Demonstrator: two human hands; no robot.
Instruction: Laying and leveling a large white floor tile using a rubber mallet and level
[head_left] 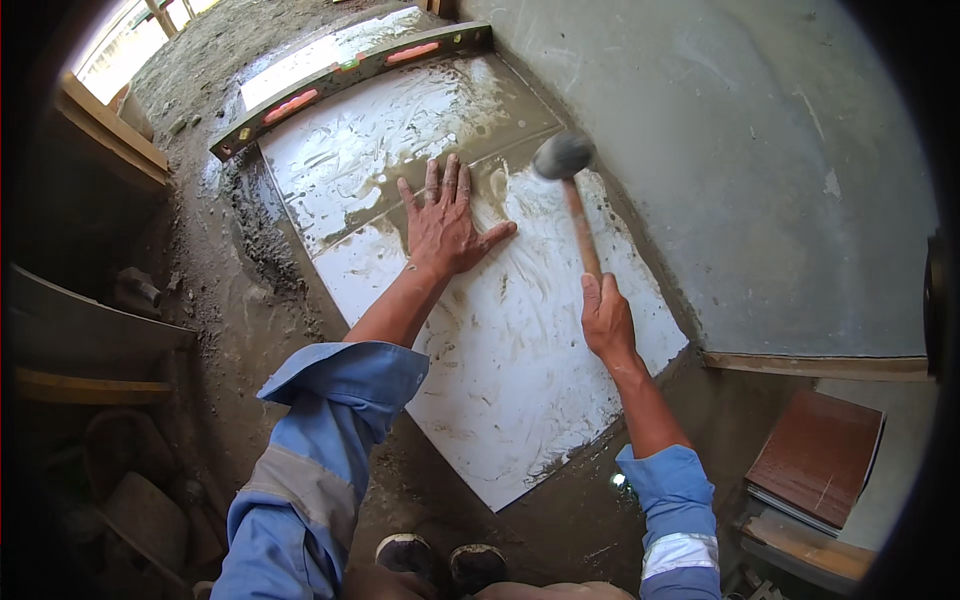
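Observation:
My left hand (443, 228) lies flat with fingers spread on white floor tiles (500, 370) smeared with wet grey mortar, near a joint between two tiles. My right hand (606, 315) grips the wooden handle of a black-headed mallet (562, 155), whose head is over the upper right part of the tiled area, slightly blurred. A long spirit level (373, 68) with red parts lies across the far tile's upper end. Another white tile shows beyond it.
A grey plastered wall (750, 180) borders the tiles on the right. Reddish-brown tiles (810, 455) are stacked at lower right. Wet, rough mortar (260, 250) runs along the left, beside wooden boards (112, 128) and dim clutter. My shoes show at the bottom.

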